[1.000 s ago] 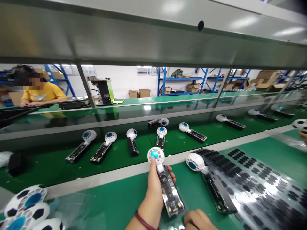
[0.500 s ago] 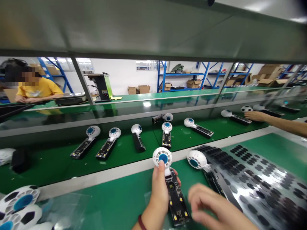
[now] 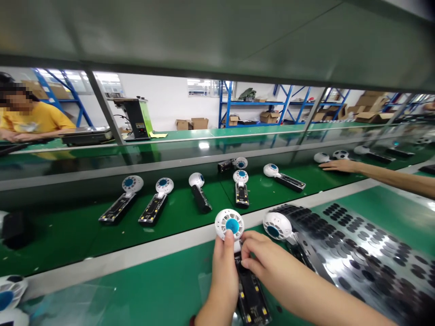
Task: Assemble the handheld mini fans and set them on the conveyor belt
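Observation:
My left hand (image 3: pixel 224 267) is closed around the neck of a handheld device with a white, vented round head (image 3: pixel 229 222) and an exposed circuit-board handle (image 3: pixel 249 296). Its thumb lies at the lower edge of the blue centre. My right hand (image 3: pixel 260 253) is at the upper end of the handle, fingers bent and pinched together. What they hold, if anything, is hidden. Just to the right lies a similar device (image 3: pixel 277 225), partly under sheets of black round stickers (image 3: pixel 356 244).
Several like devices (image 3: pixel 152 206) lie along the green belt (image 3: pixel 84 240) ahead. Another person's hand (image 3: pixel 340 165) reaches over it at right. Football-patterned heads (image 3: pixel 12 292) and clear film (image 3: pixel 74 303) are at lower left. A person in yellow (image 3: pixel 37 118) sits far left.
My right hand has moved left and up from beside the handle onto its upper end. My left hand keeps its hold. The other person's hand has shifted left over the belt.

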A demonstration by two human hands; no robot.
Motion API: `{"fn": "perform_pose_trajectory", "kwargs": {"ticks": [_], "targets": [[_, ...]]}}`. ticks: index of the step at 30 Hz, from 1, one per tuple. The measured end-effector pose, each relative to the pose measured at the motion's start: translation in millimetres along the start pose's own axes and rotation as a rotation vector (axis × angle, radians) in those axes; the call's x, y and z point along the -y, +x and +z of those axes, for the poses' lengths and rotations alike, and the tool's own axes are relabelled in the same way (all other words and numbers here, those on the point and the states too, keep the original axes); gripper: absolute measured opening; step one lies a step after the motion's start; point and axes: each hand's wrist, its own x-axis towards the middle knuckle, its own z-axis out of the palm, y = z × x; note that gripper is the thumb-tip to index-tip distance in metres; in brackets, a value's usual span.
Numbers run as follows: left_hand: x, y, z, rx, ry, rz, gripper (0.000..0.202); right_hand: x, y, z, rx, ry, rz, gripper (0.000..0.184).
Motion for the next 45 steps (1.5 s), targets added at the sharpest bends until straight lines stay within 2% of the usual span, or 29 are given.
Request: {"fn": "perform_pose_trajectory", "kwargs": {"ticks": [9,19,26,33,35,38,40,42,45], "targets": [[0.7,-0.2,-0.7,-0.017,-0.014,-0.011,0.046,1.0,1.1,-3.2,0.028,-0.029,-0.002,0.018],[-0.7,-0.1,-0.5,0.009,-0.013,-0.015,0.052,10.3,3.1,-7.4,0.098,-0.166,0.037,0.018],[-0.9,-0.6,0.4,-0.008,-0.037,-0.02,0.052,-0.6,4.8,2.0,0.01,-0.165,0.004,0.015],[0.9,0.2,-0.2,0.024,-0.057,-0.012,0.051,-11.1,-0.7,8.3,-0.089,-0.104,-0.049,0.015],[1.4,-0.2,-1.1,0.039,-0.062,-0.023,0.051,-16.2,-1.7,12.8,-0.119,-0.035,-0.057,0.02],[3.5,0.2,-2.9,0.049,-0.108,-0.049,0.054,-22.8,-0.3,21.0,-0.124,0.117,-0.022,0.042],[6.5,2.1,-3.8,0.041,-0.134,-0.049,0.057,-25.7,1.5,22.6,-0.111,0.191,-0.015,0.046],[10.9,5.5,-3.5,0.064,-0.146,-0.028,0.061,-28.3,3.3,15.8,-0.084,0.26,-0.051,0.043],[18.7,11.6,-0.3,0.158,-0.165,0.016,0.072,-36.2,9.9,-15.5,0.009,0.327,-0.094,0.035]]}}
